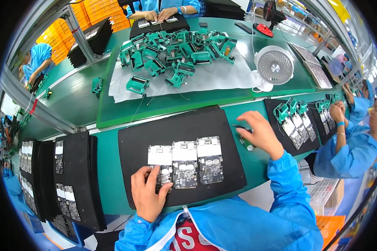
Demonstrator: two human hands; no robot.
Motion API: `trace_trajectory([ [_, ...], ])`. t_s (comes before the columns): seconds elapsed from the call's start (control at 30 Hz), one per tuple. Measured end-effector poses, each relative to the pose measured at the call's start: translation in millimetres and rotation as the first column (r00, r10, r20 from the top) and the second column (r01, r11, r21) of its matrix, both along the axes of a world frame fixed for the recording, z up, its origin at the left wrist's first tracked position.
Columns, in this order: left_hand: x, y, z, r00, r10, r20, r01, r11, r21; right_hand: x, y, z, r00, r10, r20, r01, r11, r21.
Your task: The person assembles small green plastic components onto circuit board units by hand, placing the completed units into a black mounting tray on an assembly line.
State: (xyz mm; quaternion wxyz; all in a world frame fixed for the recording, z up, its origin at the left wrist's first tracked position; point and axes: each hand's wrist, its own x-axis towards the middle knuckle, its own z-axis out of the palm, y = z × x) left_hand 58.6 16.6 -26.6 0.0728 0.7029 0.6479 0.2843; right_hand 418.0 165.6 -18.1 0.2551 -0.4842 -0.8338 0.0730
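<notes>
Three circuit boards with white upper halves lie in a row on a black foam mat (134, 142). My left hand (148, 194) is at the lower end of the left circuit board (160, 155), its bent fingers and thumb around that end and partly covering it. The middle circuit board (184, 167) and the right circuit board (210, 163) are untouched. Beyond the mat's right edge, my right hand (262, 134) hovers with thumb and fingers apart. Close to its thumb is a thin dark tool (238, 126), kind unclear. A small green-and-silver part (248, 145) sits below that hand.
Green plastic modules (201, 57) are heaped on a white sheet (121, 90) beyond my mat. A white fan (275, 67) stands at the right of it. Black mats with boards (65, 201) are stacked at left. Co-workers sit opposite and at right, beside another boarded mat (276, 138).
</notes>
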Motion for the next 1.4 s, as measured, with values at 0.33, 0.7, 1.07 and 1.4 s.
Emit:
trace_trajectory([
  [0.33,36.0,44.2,27.0,0.845,-0.532,0.052,0.532,0.847,0.015,18.6,-4.4,-34.2,0.969,-0.243,0.051,0.242,0.97,0.011],
  [0.7,78.2,43.6,-16.7,0.851,-0.516,-0.1,0.507,0.856,-0.106,-70.4,-56.9,3.6,0.997,-0.045,0.07,0.046,0.999,-0.013],
  [1.07,80.3,40.9,-19.6,0.877,-0.477,-0.065,0.472,0.878,-0.08,-96.4,-68.4,1.3,0.993,-0.071,0.092,0.073,0.997,-0.014],
  [1.4,83.7,38.9,-23.8,0.885,-0.459,-0.076,0.455,0.888,-0.065,-99.4,-66.5,9.5,0.961,-0.06,0.27,0.028,0.992,0.12],
])
